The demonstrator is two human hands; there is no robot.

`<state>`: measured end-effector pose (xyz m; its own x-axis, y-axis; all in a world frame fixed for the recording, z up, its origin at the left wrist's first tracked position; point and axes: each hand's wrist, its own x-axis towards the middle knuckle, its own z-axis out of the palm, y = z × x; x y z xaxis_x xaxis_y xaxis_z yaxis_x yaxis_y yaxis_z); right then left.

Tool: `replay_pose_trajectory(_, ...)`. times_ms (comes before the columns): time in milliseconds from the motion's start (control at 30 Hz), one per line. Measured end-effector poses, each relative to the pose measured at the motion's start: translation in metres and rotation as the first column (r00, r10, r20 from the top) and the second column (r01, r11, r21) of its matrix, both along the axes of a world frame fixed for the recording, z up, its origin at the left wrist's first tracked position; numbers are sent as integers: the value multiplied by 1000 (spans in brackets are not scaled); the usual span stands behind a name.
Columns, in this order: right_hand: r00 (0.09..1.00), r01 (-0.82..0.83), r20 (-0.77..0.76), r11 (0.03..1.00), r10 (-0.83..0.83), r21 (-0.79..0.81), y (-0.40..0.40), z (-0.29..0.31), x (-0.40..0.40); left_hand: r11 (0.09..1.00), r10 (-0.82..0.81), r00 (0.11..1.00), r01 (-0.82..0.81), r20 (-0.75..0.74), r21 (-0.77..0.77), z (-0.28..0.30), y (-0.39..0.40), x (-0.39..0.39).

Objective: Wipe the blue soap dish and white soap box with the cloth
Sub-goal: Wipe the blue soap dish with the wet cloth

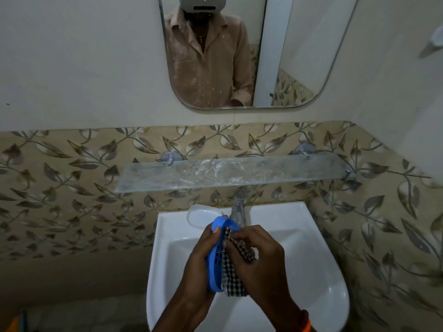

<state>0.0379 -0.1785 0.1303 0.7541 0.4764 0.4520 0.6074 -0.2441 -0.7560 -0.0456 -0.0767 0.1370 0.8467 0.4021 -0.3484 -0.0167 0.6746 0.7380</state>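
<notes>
a: where is the blue soap dish (217,257) sitting right now?

b: it is being held over the white sink (299,248), tilted on edge. the left hand (200,255) is gripping it, thumb curling over the far rim and the other fingers wrapping behind, so the back of the dish is hiding from view.

a: and the cloth (236,271)?

b: the checked cloth is pressing against the perforated inside of the dish. the right hand (257,257) is pinching it, fingers curling around a bunched part near the dish's far end. the hand is covering much of the cloth, and only a flap is hanging out below.

a: is the white soap box (202,215) showing?

b: partly. it is resting on the far left ledge of the sink, just left of the tap (238,207), and the dish is overlapping its near right corner. whether it has a lid is hard to make out.

a: anything else getting cut off?

b: the glass shelf (230,174) above the tap is looking smeared. the mirror (239,56) is running off the top edge, reflecting a person in a pale shirt. both forearms are leaving the frame at the bottom.
</notes>
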Motion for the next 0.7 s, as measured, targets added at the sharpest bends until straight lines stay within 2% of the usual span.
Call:
replay_pose_trajectory(133,996,84,7,996,-84,23,10,-2,0,988,35,999,-32,-18,148,1,-1,-1)
replay_pose_trajectory(267,995,102,16,995,-102,22,21,4,-6,952,42,999,-32,-27,306,3,1,0)
replay_pose_trajectory(400,977,59,-204,997,-66,-40,21,8,-3,902,49,997,-21,-54,431,6,4,-1)
replay_pose_trajectory(467,953,-24,-302,996,-1,-80,16,9,-2,926,69,996,-43,-58,376,7,9,-1)
replay_pose_trajectory(533,942,-96,-328,992,64,-80,12,9,-7,972,98,993,-81,-68,222,6,14,0)
replay_pose_trajectory(633,987,-25,-157,998,15,-61,14,10,-7,997,68,996,-65,-66,44,2,14,1)
replay_pose_trajectory(700,1000,12,-4,997,-13,-75,17,12,-1,999,38,997,-38,-60,9,-4,9,1)
